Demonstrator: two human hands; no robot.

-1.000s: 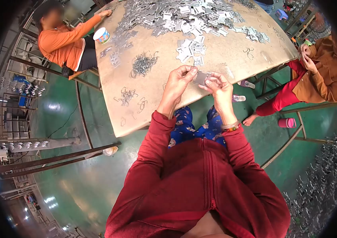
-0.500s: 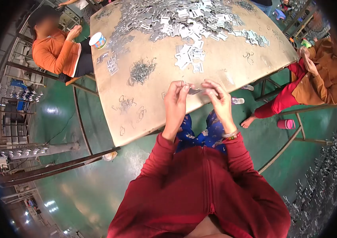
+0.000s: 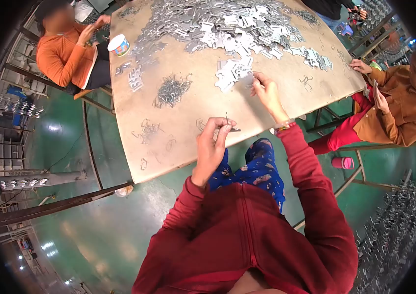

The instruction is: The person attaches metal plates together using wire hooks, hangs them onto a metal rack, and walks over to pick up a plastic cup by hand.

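Observation:
Over the table's front edge my left hand (image 3: pixel 214 139) pinches a small dark metal piece (image 3: pixel 234 130), seen nearly edge-on, with a thin wire end standing up by the fingertips. Farther forward and to the right, my right hand (image 3: pixel 266 92) is at the near side of a small group of flat metal plates (image 3: pixel 231 72); its fingers are closed on a grey plate (image 3: pixel 249 83). Beyond lies a large heap of similar plates (image 3: pixel 227 24). A tangle of wire hooks (image 3: pixel 172 91) lies to the left, with a looser group of wires (image 3: pixel 146 131) nearer the edge.
The table (image 3: pixel 193 105) carries a white and blue tub (image 3: pixel 119 45) at its left edge. A person in orange (image 3: pixel 66 54) sits at the left, another in brown (image 3: pixel 394 103) at the right. A pink container (image 3: pixel 342 162) is below right. Metal parts lie on the floor at right.
My hands have moved apart. The right one has gone forward to the small plate group; the left one has come lower and nearer me, still holding its piece.

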